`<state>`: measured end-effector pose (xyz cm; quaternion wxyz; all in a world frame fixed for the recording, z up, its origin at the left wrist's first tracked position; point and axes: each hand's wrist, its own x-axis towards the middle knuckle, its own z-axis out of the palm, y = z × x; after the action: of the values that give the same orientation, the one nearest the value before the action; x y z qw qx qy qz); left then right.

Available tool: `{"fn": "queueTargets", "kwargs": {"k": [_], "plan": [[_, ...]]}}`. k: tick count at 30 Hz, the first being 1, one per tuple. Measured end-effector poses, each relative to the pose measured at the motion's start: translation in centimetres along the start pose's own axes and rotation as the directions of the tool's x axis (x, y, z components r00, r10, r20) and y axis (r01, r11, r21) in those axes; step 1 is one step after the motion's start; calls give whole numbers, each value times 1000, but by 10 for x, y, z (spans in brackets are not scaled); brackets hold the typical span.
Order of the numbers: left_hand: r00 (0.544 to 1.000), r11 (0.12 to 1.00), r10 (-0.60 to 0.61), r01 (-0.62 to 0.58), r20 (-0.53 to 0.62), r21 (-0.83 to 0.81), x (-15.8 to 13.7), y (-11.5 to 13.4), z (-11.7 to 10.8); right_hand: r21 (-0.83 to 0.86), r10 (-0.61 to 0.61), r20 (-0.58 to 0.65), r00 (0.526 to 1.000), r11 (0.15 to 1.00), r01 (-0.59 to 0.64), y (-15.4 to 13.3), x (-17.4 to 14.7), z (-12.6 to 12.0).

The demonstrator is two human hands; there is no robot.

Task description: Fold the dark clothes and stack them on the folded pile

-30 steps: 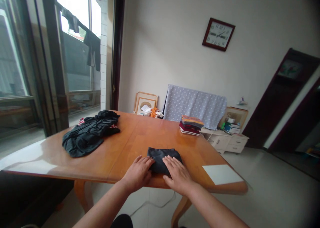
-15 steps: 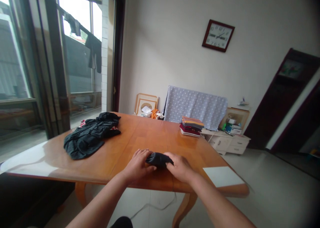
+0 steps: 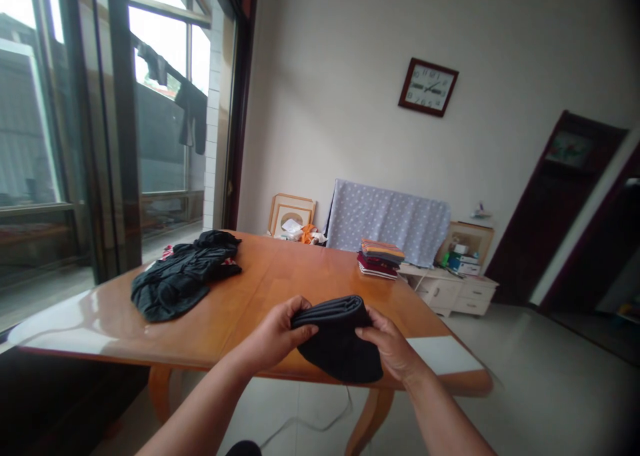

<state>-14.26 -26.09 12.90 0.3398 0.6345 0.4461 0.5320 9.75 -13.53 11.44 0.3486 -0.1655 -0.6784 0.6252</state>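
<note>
A rolled black cloth garment is held up over the near edge of the wooden table. My left hand grips its left end, thumb in front and fingers behind. At the other end, my right hand pinches it the same way. Folded layers show along the top of the roll, and a loose flap hangs down below. What kind of garment it is I cannot tell. Further left lies a crumpled dark garment with red and white bits showing.
A stack of folded clothes stands at the table's far right. A white sheet lies by the right edge. Behind are a dotted cloth cover and a white cabinet. A wall clock hangs above.
Both hands have lifted the black garment and tilted it. Its roll has loosened, so a flap now hangs below and the folded layers show. The view has shifted slightly.
</note>
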Motion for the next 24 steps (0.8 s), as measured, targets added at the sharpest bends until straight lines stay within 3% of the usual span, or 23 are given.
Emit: {"fn": "queueTargets", "kwargs": {"k": [4, 10, 13, 24], "plan": [[1000, 995, 4, -4, -4, 100, -4, 11, 2, -7, -19, 24, 1000, 1000, 19, -3, -6, 4], [1000, 970, 12, -6, -25, 243, -8, 20, 3, -113, 19, 166, 986, 994, 0, -3, -14, 13], [1000, 959, -10, 10, -3, 284, -11, 20, 0, -160, 22, 167, 986, 987, 6, -1, -15, 15], [989, 983, -50, 24, 139, 183, -20, 50, -5, -285, -66, 178, 982, 952, 115, -25, -24, 1]]}}
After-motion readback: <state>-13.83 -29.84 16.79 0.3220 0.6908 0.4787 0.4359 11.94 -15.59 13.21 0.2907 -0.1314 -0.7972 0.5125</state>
